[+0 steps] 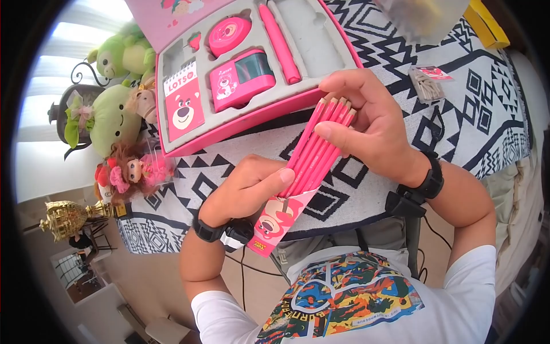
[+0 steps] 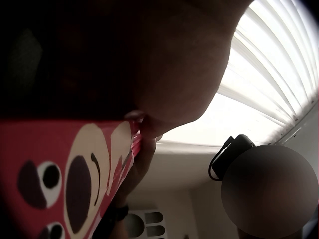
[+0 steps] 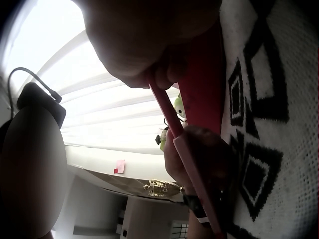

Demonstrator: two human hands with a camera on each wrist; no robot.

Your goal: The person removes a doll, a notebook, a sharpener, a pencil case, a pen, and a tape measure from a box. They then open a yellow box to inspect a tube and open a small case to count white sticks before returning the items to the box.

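The packet (image 1: 279, 220) is gripped by the left hand (image 1: 247, 184), its long axis slanting toward the right hand (image 1: 375, 127), by which the pencils' (image 1: 317, 155) outer ends are held

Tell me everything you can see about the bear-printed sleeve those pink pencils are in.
The sleeve is narrow and pink, apparently thin card, printed with a bear's face: pale muzzle, dark purple nose, white-and-black eyes. Small yellow lettering marks its lower end. Its upper end is open, and the pencils stick well out of it. It is held slanted at the near edge of the patterned cloth, the left hand gripping around its open end.
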